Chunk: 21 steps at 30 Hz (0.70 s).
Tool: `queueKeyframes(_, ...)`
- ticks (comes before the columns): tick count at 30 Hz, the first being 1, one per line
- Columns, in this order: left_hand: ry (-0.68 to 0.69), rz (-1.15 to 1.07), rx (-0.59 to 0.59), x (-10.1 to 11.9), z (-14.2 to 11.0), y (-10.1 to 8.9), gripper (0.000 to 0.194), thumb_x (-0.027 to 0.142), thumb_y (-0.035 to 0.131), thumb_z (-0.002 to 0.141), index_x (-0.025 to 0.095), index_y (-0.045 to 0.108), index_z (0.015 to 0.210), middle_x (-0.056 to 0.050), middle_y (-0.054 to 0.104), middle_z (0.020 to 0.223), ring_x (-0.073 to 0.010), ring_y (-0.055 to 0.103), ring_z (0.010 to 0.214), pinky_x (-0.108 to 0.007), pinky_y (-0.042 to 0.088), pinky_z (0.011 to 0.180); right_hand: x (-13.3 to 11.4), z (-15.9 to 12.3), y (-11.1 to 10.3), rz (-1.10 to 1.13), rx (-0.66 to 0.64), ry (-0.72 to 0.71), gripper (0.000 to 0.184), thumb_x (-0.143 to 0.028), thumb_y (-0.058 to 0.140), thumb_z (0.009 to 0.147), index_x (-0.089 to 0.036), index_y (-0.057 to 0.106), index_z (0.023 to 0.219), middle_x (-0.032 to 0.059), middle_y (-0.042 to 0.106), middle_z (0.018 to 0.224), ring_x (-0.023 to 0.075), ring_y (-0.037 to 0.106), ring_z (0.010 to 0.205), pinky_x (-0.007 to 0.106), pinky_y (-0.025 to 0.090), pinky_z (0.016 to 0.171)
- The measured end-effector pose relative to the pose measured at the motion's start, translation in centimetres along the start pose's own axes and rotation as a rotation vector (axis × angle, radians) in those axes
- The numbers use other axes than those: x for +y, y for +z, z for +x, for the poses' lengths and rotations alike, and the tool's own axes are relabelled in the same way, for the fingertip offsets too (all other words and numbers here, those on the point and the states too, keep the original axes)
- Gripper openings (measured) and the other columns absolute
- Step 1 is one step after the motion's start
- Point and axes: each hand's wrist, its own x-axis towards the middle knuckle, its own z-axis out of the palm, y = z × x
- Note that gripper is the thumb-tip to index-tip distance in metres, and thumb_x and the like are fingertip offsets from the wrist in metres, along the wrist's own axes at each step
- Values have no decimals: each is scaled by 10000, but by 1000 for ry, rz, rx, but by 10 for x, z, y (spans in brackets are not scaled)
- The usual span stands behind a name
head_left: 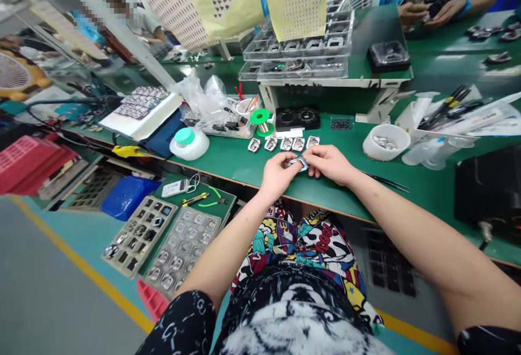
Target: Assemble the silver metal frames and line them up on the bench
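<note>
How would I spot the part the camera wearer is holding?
On the green workbench, find the row of five metal parts. Just lower in view is the frame-shaped part, between the left hand and right hand; unlike them, it's held.

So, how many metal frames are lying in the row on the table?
5, left to right: first frame, second frame, third frame, fourth frame and fifth frame, the last just beyond the right hand. The held frame is not counted; none seems hidden.
</note>
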Motion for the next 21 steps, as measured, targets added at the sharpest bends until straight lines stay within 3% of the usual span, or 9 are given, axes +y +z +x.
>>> queueKeyframes(6, 2, -107, -4, -3, -5, 0, 316, 391, 843, 784, 166, 771, 994, -28, 715, 857, -94, 531, 624, -213, 430, 562, -2, -1, -2, -4, -44, 9, 221, -394, 730, 876, -177, 736, 836, 6, 652, 596, 125, 595, 528, 214, 455, 466)
queueKeyframes(14, -63, -151, -99, 1, -8, -6, 370, 439, 834, 843, 161, 738, 1067, 17, 618, 656, -93, 510, 531, -203, 401, 476, -3, 0, -2, -27, -22, 25, 189, -347, 702, 874, -175, 701, 796, -14, 629, 562, 104, 558, 484, 197, 441, 453)
queueKeyframes(18, -38, -125, -112, 4, -15, -10, 428, 477, 792, 891, 166, 707, 1172, -59, 706, 922, -112, 602, 619, -237, 498, 530, 0, 1, 1, -41, 25, 39, 203, -357, 678, 907, -181, 686, 806, -23, 624, 547, 94, 529, 445, 190, 421, 428)
queueKeyframes(21, 156, 129, -10, 3, -22, -11, 500, 430, 851, 841, 221, 692, 1267, -94, 641, 1234, -108, 612, 729, -259, 539, 606, 1, 1, 1, -41, 30, 47, 214, -365, 674, 921, -188, 678, 801, -25, 621, 547, 97, 532, 445, 191, 424, 424)
